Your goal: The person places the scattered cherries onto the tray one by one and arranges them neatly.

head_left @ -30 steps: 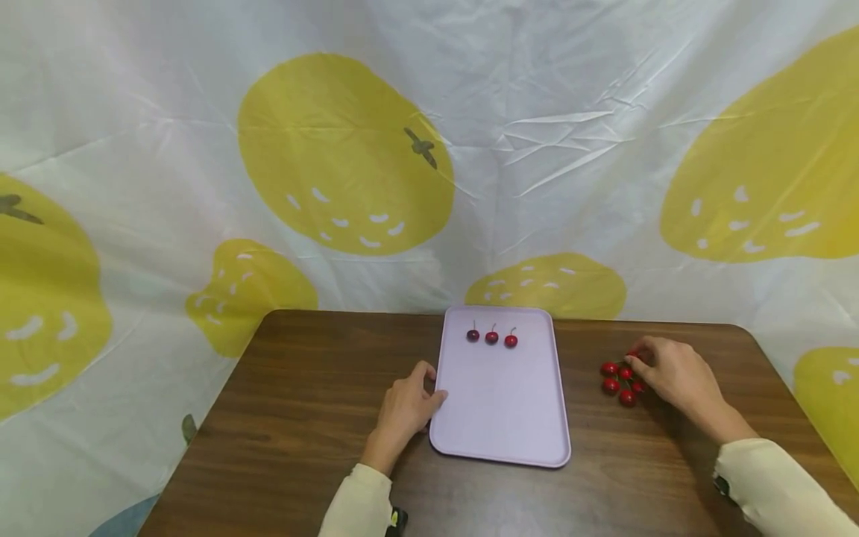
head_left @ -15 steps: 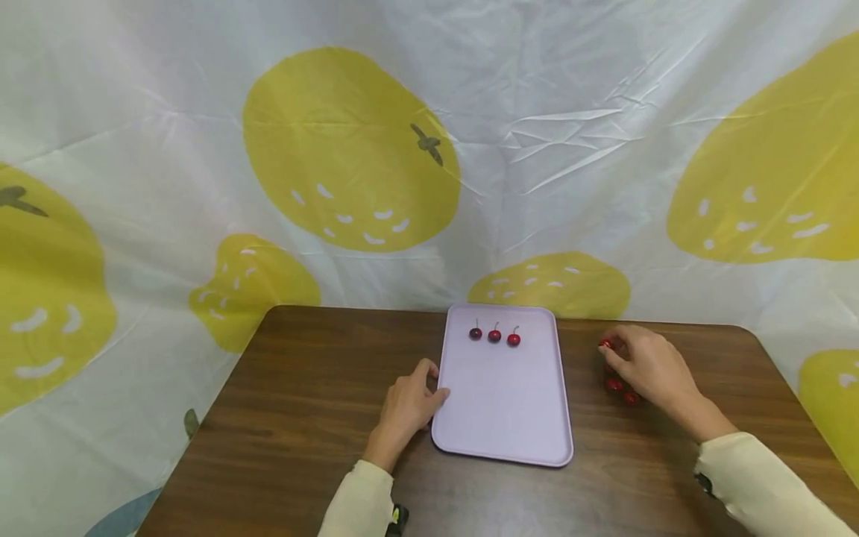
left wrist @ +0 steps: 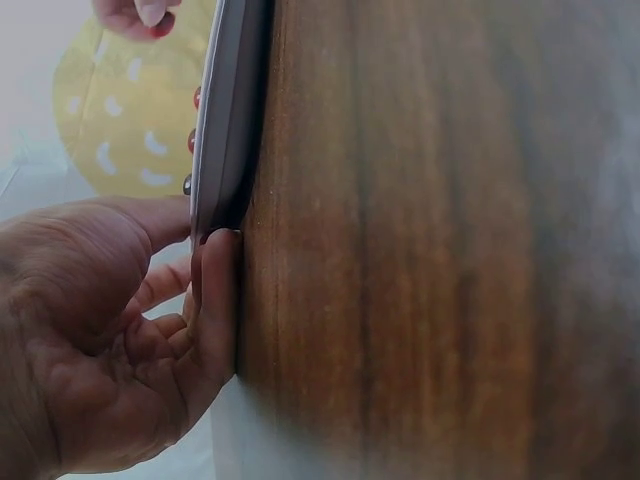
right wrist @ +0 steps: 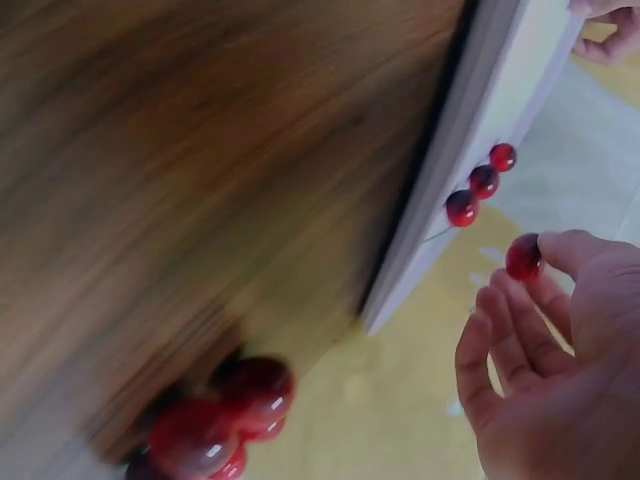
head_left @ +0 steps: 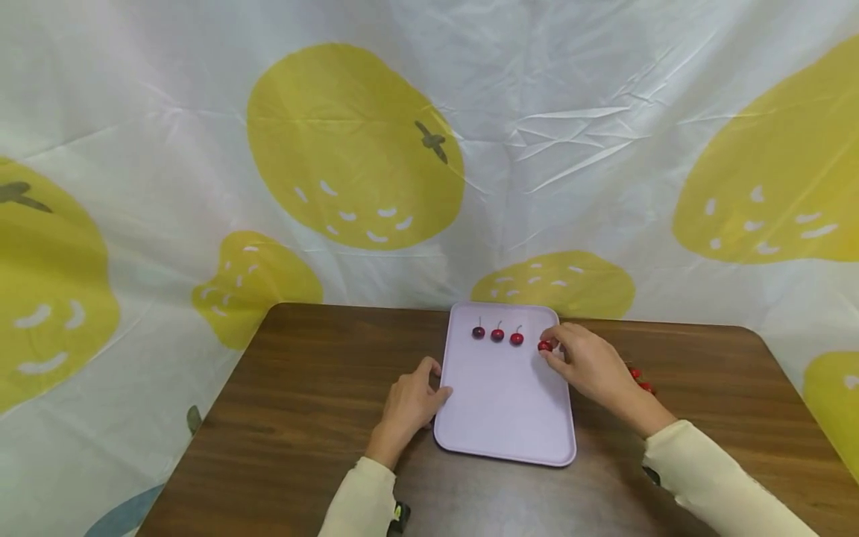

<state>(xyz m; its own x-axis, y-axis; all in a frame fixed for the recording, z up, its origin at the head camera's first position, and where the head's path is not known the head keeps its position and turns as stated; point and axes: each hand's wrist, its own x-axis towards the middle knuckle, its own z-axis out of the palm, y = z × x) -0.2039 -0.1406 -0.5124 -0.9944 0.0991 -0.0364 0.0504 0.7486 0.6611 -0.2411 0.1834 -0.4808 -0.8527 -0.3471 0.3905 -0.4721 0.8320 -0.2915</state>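
Note:
A pale lilac tray (head_left: 503, 403) lies on the wooden table with three red cherries (head_left: 497, 335) in a row near its far edge. My left hand (head_left: 407, 406) holds the tray's left rim, thumb on top; the left wrist view shows fingers (left wrist: 215, 300) against the rim's underside. Over the tray's far right part, my right hand (head_left: 593, 365) pinches another cherry (head_left: 545, 346) between thumb and fingertips, right of the row. In the right wrist view that cherry (right wrist: 524, 257) appears apart from the row. Its stem is hidden.
A pile of loose cherries (head_left: 640, 379) lies on the table right of the tray, partly hidden behind my right hand. The brown table (head_left: 322, 388) meets a white curtain (head_left: 376, 283) printed with yellow fruit at its far edge.
My right hand has moved left from the cherry pile to above the tray, carrying one cherry. My left hand stays on the tray's rim; the row of three is unchanged.

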